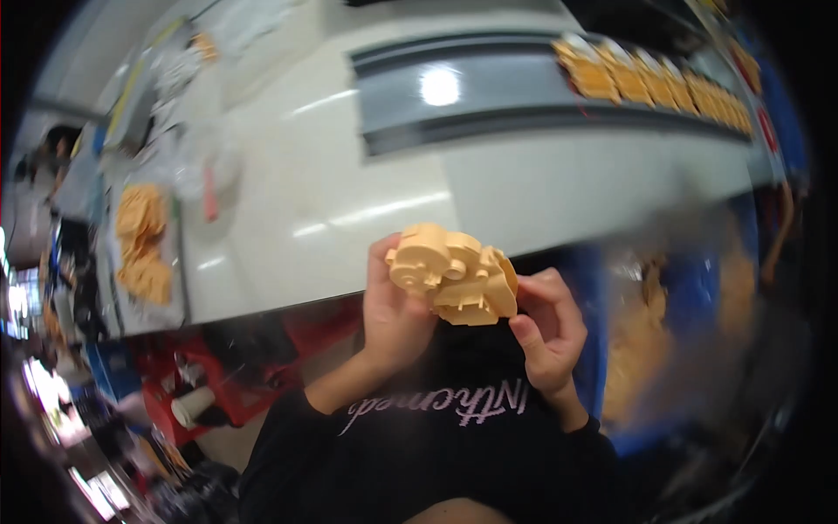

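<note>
In front of my chest, just off the table's near edge, I hold a yellow-orange moulded plastic housing (461, 275) with rounded lobes, small bosses and ribs. My left hand (394, 306) grips its left end, the fingers behind it and the thumb below. At the right end my right hand (548, 327) pinches the curved rim between thumb and fingers. The back of the part is hidden from me.
A grey track (489, 87) with dark side rails crosses the far table, bearing a row of yellow-orange parts (655, 83) at its right. More such parts (142, 240) lie in a tray at left. Blue bins (729, 279) stand at right, a red crate (196, 384) below left.
</note>
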Demonstrator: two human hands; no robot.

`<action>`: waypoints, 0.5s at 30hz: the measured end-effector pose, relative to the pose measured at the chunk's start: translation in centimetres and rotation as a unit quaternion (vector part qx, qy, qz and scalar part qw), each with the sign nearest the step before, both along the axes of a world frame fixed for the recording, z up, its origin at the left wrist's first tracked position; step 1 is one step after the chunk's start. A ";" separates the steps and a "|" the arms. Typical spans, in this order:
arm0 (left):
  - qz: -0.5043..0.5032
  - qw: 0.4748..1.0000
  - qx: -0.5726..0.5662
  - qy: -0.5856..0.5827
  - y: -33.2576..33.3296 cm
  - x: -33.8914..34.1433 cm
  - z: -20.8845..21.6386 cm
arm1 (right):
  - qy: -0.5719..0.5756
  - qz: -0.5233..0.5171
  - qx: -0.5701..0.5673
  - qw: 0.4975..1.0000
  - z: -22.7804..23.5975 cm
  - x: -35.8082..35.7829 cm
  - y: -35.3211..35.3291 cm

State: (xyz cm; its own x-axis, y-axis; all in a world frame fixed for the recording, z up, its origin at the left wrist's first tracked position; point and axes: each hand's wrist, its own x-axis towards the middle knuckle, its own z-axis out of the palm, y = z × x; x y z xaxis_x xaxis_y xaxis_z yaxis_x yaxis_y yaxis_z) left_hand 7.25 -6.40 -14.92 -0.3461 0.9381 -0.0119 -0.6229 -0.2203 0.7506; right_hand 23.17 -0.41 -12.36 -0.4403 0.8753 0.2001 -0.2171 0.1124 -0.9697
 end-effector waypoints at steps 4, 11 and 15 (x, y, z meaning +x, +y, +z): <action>0.059 0.995 0.019 0.081 -2.2 -2.7 1.5 | -0.020 0.056 0.036 0.998 0.8 -4.1 -1.1; 0.264 0.946 -0.071 0.172 -7.8 -8.3 3.3 | -0.023 0.213 -0.006 0.977 -0.1 -9.9 -2.6; 0.438 0.787 -0.149 0.408 -9.4 -17.9 4.9 | -0.038 0.227 -0.014 0.973 -0.3 -10.3 -2.7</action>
State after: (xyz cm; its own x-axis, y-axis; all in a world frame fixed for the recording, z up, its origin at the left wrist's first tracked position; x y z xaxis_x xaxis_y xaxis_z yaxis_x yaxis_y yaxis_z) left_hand -10.69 -15.76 -10.01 -0.8655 0.3333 0.3740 0.3850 -0.0351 0.9222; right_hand 12.83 -3.11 -12.67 -0.7953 0.5919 0.1308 -0.1662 -0.0055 -0.9861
